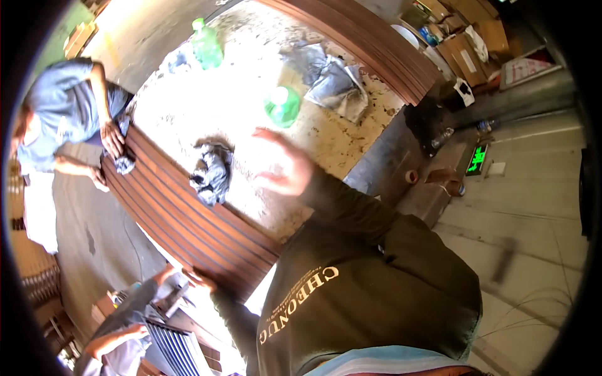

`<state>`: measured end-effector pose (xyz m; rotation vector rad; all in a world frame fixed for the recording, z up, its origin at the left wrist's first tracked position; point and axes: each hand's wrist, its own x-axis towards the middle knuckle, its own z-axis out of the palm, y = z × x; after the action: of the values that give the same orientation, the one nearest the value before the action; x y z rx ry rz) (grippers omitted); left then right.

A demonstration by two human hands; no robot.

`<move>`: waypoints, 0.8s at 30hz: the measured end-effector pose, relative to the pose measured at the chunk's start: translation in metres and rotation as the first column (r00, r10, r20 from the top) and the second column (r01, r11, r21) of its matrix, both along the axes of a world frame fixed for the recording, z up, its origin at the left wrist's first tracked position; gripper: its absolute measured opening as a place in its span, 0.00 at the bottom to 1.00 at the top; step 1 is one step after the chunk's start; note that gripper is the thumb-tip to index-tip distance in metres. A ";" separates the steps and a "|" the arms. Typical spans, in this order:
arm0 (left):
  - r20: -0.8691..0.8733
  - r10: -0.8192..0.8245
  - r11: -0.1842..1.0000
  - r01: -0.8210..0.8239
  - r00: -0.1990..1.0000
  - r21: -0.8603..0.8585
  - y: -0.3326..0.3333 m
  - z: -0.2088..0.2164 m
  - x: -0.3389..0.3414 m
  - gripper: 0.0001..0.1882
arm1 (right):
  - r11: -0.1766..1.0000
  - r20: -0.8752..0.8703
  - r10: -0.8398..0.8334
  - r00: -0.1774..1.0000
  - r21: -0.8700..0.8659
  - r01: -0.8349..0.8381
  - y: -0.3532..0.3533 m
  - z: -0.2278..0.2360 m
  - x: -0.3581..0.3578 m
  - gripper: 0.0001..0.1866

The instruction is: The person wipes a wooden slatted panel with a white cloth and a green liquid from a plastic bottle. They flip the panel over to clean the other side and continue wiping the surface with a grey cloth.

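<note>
My right hand reaches over the pale, stained worktop with its fingers stretched apart and nothing in them. It is washed out by bright light. Just beyond it stands a green plastic bottle with a white cap. To its left a crumpled grey-blue rag lies partly on a long brown grooved board. At the near left edge of that board rests my left hand, its fingers seemingly stretched along the edge; small detail is lost there.
A person in a grey-blue shirt presses a rag on the board's far end. Another person's arm is close to my left hand. More brown boards, a second green bottle, cloths and a lit green display surround me.
</note>
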<state>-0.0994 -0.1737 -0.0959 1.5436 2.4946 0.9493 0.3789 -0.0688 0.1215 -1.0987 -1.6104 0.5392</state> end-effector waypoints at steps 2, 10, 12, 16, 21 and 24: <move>-0.014 -0.002 1.000 0.002 1.000 -0.004 0.006 0.005 0.004 0.22 | 0.928 0.011 -0.367 0.930 0.079 0.365 0.013 -0.003 0.064 0.33; -0.098 -0.003 0.999 0.007 0.995 0.045 0.001 0.011 -0.004 0.23 | 0.443 0.772 -0.572 0.277 0.006 0.897 0.065 -0.133 0.223 0.34; -0.118 -0.023 0.997 0.031 0.993 0.069 0.002 0.009 -0.004 0.23 | 0.452 0.666 -0.624 0.410 -0.121 0.884 0.061 -0.159 0.246 0.28; -0.195 -0.118 0.971 0.155 0.974 0.185 0.018 -0.001 -0.003 0.24 | 0.581 -0.370 -0.808 0.459 -0.632 0.513 0.038 -0.162 0.295 0.21; -0.313 -0.064 0.966 0.137 0.948 0.220 0.010 0.006 0.020 0.22 | 0.826 -0.735 -0.563 0.379 -0.482 0.293 0.014 -0.078 0.255 0.28; -0.374 -0.106 0.920 0.233 0.922 0.316 -0.020 -0.013 -0.026 0.16 | 0.913 -0.650 -0.328 0.685 -0.404 0.054 0.020 -0.026 0.146 0.32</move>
<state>-0.1252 -0.1938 -0.1084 2.1813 2.4366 1.2481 0.5245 -0.0488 0.0960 -1.1118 -0.7087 0.9979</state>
